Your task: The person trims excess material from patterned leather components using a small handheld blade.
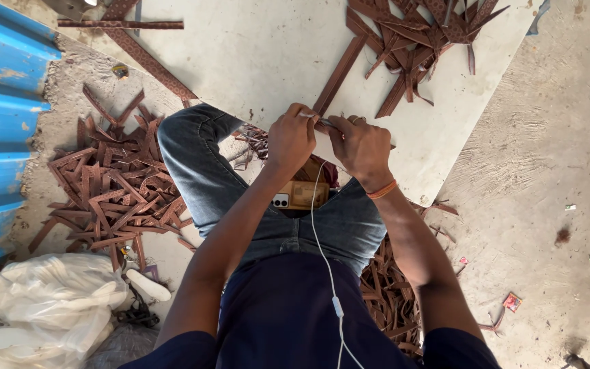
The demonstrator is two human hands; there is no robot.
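Across the upper middle of the frame lies a pale board (254,48) on the concrete floor (541,171), with a heap of brown strips (421,34) at its top right. At left centre, a second pile of strips (114,184) sits beside blue corrugated sheeting (1,123). At centre, the left hand (291,140) and right hand (361,149) meet, fingers pressed together, pinching a long brown strip (339,75) over the board's near edge.

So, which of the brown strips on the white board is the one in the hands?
The long strip running diagonally from the top pile down to both hands, left and right; the others lie untouched.
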